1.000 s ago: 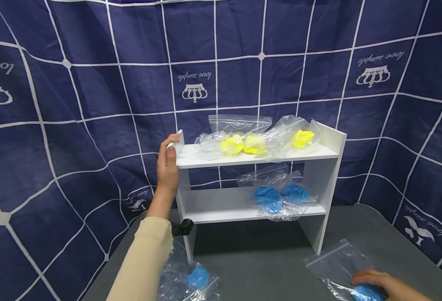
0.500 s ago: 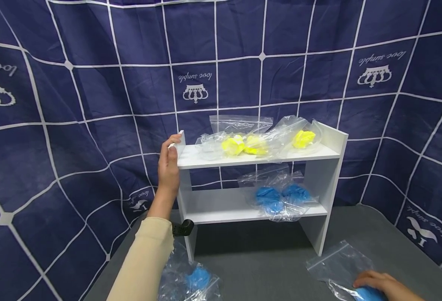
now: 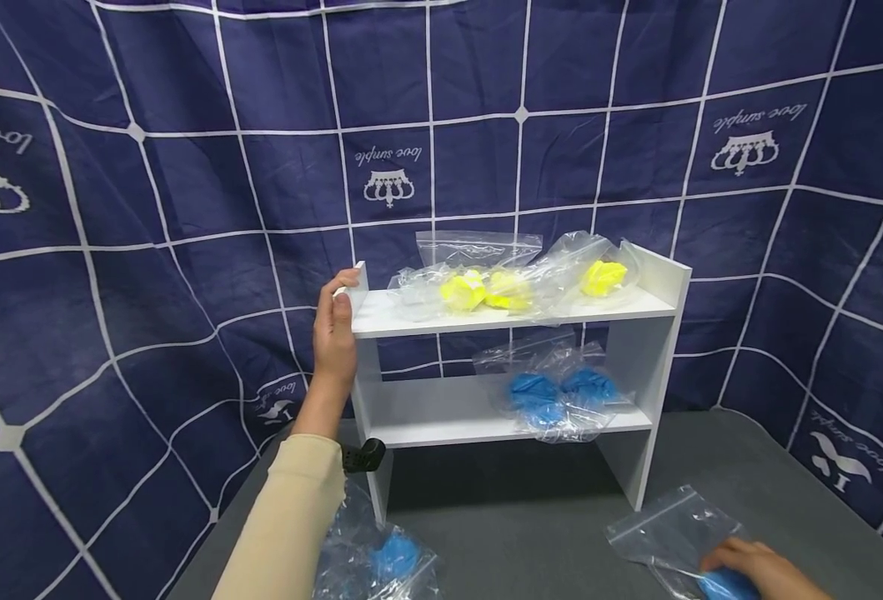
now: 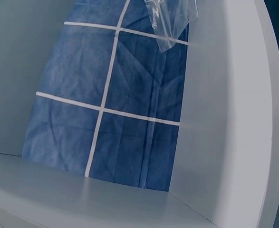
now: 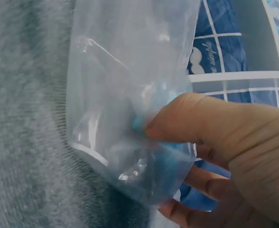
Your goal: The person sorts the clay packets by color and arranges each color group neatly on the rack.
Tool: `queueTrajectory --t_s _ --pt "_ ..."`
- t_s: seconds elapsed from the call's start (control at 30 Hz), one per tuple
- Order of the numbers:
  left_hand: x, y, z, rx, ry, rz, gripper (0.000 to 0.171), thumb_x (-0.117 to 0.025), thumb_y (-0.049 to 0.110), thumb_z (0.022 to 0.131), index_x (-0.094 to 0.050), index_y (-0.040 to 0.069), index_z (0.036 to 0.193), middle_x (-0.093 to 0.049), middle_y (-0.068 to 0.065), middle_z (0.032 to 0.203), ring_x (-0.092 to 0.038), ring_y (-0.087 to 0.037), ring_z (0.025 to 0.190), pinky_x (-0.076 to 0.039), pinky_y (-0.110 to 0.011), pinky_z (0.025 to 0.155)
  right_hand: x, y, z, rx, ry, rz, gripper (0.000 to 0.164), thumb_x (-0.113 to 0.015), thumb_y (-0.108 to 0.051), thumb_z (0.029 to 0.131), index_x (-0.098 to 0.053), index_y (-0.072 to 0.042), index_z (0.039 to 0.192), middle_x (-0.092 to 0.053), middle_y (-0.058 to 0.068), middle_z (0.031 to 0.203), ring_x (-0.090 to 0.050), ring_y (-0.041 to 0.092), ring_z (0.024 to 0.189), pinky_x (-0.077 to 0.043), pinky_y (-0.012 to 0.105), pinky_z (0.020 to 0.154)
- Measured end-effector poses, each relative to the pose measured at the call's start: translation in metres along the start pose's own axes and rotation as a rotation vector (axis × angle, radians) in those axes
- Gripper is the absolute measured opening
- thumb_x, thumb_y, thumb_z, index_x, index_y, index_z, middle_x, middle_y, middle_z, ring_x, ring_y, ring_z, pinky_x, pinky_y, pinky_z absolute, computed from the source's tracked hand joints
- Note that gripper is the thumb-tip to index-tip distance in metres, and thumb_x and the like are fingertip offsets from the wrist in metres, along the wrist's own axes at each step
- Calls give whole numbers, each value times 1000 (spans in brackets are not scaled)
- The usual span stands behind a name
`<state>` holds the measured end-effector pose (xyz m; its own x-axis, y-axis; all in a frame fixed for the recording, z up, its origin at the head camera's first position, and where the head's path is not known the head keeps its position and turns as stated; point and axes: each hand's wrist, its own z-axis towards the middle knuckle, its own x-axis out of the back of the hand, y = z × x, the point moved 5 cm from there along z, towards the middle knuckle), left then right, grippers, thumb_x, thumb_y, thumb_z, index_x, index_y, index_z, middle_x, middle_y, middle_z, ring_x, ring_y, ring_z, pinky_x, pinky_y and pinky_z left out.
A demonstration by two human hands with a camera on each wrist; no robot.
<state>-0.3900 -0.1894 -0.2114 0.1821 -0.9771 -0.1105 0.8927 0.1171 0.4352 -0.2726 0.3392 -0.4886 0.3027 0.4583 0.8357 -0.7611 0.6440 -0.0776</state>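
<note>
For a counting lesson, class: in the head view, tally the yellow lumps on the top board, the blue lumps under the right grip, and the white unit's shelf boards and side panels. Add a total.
Yellow lumps: 3
Blue lumps under the right grip: 1
Shelf boards: 2
Side panels: 2
Total: 8

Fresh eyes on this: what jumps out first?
Probably the bright yellow bundles atop the white shelf, vivid against the navy curtain. Next, the blue bundles toward the right on its lower level. Then the left hand, gripping the shelf's left side, and the right hand, holding a bagged blue bundle at lower right.
</note>
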Motion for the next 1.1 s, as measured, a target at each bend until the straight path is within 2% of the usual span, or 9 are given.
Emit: queueTrajectory --t_s 0.17,0.3,0.37,0.53,0.63,0.77,0.97,1.1 --pt "2 -1 -2 -8 1 11 31 -35 14 105 -49 -11 115 -55 -20 136 -45 -19 138 -28 -29 117 10 -11 5 -42 45 37 62 -94 -26 53 -62 -34 106 -59 -20 100 -43 -9 87 -31 19 62" --pt "4 -2 -3 -10 -10 26 38 -36 24 106 -49 -11 116 -57 -13 136 -46 -15 137 -27 -30 118 26 -24 20 9 59 59 67 -91 -11 53 -62 -30 110 -59 -18 103 -43 -6 87 -30 17 62" --pt "4 -2 -3 -9 -11 26 39 -36 25 107 -48 -11 116 -57 -10 136 -45 -14 137 -27 -30 118 36 -32 30 18 43 74 69 -89 -4 54 -62 -28 113 -59 -17 106 -43 -4 88 -29 16 61" --pt "5 -1 -2 -15 0 8 32 -35 15 105 -48 -12 115 -56 -17 135 -46 -16 137 -28 -29 118 62 -57 59 -20 9 76 70 -90 -3 58 -61 -29 117 -59 -17 115 -43 -4 97 -36 15 63" --pt "4 0 -1 -18 2 -9 30 -35 11 104 -48 -14 115 -55 -21 135 -46 -18 137 -27 -29 118 78 -75 78 -14 25 44 72 -90 -3 56 -61 -31 116 -59 -17 116 -42 -5 102 -41 14 67" --pt "4 -1 -1 -7 3 -20 31 -35 12 105 -48 -14 116 -54 -23 136 -45 -21 138 -27 -29 118 97 -101 104 -7 49 33 74 -89 0 56 -61 -33 116 -57 -19 117 -41 -6 105 -41 11 71" --pt "3 -2 0 0 -16 23 34 -35 18 105 -48 -11 117 -53 -21 139 -43 -20 140 -26 -31 119 125 -135 142 171 181 83 71 -81 8 53 -66 -19 118 -62 -8 117 -48 2 109 -39 10 86" --pt "1 -3 1 -12 -16 9 33 -36 17 105 -48 -12 116 -53 -23 138 -44 -19 139 -26 -32 119 134 -148 157 193 196 76 69 -79 7 56 -66 -18 119 -62 -7 118 -49 3 111 -38 10 88"
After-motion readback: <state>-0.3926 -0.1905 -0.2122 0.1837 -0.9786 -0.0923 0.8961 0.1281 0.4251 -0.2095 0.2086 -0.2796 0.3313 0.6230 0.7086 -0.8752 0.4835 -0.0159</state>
